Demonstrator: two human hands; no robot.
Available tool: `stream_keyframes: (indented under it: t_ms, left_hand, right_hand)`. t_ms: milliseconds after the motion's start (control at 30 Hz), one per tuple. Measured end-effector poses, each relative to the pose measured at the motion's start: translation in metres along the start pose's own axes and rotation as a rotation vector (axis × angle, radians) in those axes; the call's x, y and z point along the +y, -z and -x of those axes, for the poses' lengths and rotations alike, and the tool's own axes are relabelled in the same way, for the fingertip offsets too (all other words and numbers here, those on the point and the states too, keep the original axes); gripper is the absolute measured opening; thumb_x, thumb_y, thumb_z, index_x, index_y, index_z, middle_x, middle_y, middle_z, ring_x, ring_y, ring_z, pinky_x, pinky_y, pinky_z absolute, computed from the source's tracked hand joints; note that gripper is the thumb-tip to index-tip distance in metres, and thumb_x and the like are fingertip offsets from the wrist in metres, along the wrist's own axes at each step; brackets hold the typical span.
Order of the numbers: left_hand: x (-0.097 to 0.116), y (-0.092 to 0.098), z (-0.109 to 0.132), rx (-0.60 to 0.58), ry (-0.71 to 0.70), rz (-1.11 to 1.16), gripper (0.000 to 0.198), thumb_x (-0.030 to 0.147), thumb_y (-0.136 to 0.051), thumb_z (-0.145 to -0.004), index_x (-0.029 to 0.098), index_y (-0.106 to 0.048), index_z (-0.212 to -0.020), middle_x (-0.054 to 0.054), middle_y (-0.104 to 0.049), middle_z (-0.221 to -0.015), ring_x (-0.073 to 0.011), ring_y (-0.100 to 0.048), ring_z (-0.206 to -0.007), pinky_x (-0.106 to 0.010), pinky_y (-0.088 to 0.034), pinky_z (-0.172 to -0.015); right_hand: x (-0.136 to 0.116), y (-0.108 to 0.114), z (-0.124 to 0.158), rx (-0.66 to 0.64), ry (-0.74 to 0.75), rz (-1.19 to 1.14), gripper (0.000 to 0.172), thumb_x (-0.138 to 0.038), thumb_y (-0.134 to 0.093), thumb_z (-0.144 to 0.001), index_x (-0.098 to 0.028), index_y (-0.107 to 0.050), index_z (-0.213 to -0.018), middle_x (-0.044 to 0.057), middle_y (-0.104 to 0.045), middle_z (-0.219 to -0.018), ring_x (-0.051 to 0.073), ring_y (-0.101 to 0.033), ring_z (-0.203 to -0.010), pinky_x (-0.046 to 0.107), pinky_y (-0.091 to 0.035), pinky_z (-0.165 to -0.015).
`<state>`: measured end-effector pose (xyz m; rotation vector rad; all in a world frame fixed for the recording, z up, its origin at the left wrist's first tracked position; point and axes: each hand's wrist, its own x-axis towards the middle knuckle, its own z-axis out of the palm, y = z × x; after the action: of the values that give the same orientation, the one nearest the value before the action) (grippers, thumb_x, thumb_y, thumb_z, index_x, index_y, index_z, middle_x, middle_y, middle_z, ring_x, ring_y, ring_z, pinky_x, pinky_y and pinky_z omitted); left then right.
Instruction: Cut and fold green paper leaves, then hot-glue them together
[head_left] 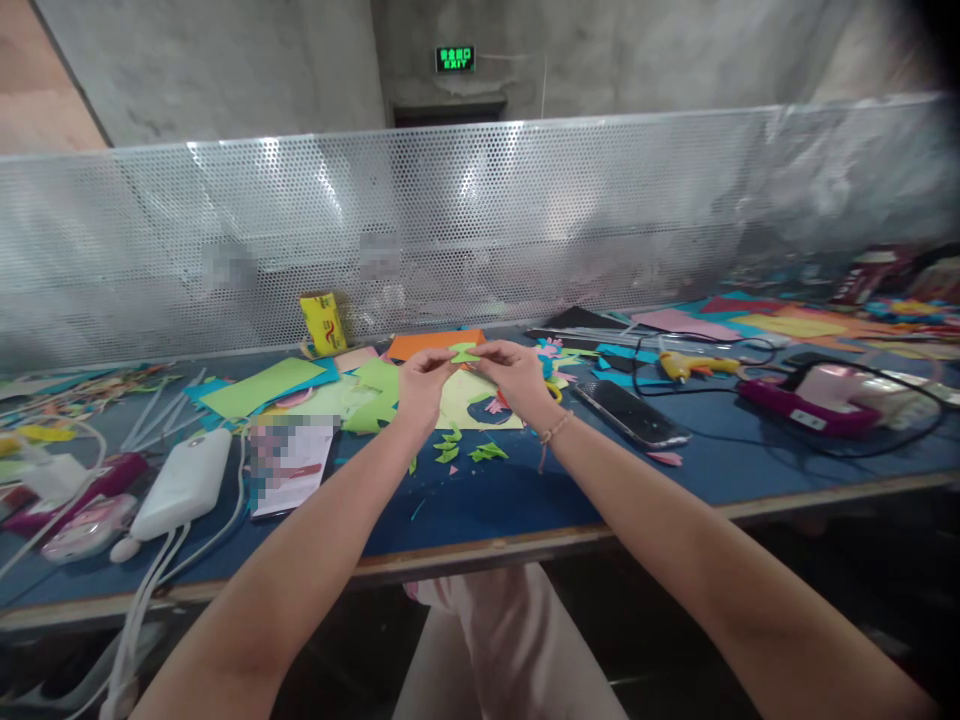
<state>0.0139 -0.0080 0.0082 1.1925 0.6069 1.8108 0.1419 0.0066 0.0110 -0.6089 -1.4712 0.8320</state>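
A small light-green paper piece (pixel 464 351) is held up between my two hands, above the cluttered blue table (pixel 517 510). My left hand (pixel 424 380) pinches its left side. On the right side, the fingers of my right hand (pixel 519 372) are closed on the same piece. Below them lie several small green paper scraps (pixel 487 453) and a pale yellow sheet (pixel 457 405) with a cut-out hole. Larger green paper (pixel 375 388) spreads to the left of my left hand. Beyond my fingers lies an orange sheet (pixel 420 343).
A black phone (pixel 630 412) lies to the right, near a yellow glue gun (pixel 694 365) and a purple power strip (pixel 806 408). At left are a lit phone (pixel 291 465), a white power bank (pixel 184 483) and cables. A perforated metal screen (pixel 480 230) borders the back.
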Motion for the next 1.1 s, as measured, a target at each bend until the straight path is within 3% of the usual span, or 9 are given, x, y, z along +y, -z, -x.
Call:
stream_keyframes:
  t_ms: [267,567,800,1100]
  left_hand:
    - [0.0039,-0.0046,0.0028,-0.015,0.062,0.095,0.015,0.013,-0.071,-0.051,0.019,-0.063,-0.062,0.001,-0.064,-0.066,-0.0106,-0.058,-0.063,-0.028,-0.044,-0.068]
    - [0.0042,-0.0039,0.0014,0.006,0.059,0.033,0.016,0.012,-0.07,-0.05,0.019,-0.062,-0.061,0.003,-0.062,-0.062,-0.0096,-0.056,-0.06,-0.029,-0.045,-0.068]
    - [0.0052,-0.0059,0.0028,0.005,0.068,0.047,0.014,0.014,-0.071,-0.051,0.019,-0.062,-0.061,0.003,-0.062,-0.064,-0.0087,-0.056,-0.063,-0.028,-0.043,-0.072]
    - [0.0021,-0.0039,0.0023,-0.029,0.03,-0.001,0.015,0.018,-0.071,-0.054,0.018,-0.063,-0.066,0.001,-0.063,-0.069,-0.0096,-0.057,-0.067,-0.027,-0.043,-0.072]
  right_hand:
    - [-0.0026,-0.0024,0.0007,0.018,-0.048,-0.062,0.017,-0.026,-0.068,-0.059,-0.019,-0.062,-0.074,0.0,-0.065,-0.069,0.011,-0.06,-0.065,0.027,-0.049,-0.065]
    - [0.0011,-0.0008,-0.0007,0.043,0.004,0.006,0.011,-0.027,-0.066,-0.061,-0.02,-0.062,-0.069,-0.001,-0.06,-0.062,0.011,-0.056,-0.06,0.029,-0.048,-0.062]
    - [-0.0009,0.0018,-0.0014,0.015,0.18,0.068,0.006,-0.022,-0.065,-0.063,-0.022,-0.065,-0.07,0.001,-0.059,-0.085,0.013,-0.055,-0.085,0.03,-0.046,-0.075]
    - [-0.0001,-0.0031,0.0005,-0.055,0.051,-0.087,0.013,-0.026,-0.066,-0.063,-0.021,-0.061,-0.074,0.002,-0.065,-0.091,0.015,-0.06,-0.087,0.034,-0.048,-0.083]
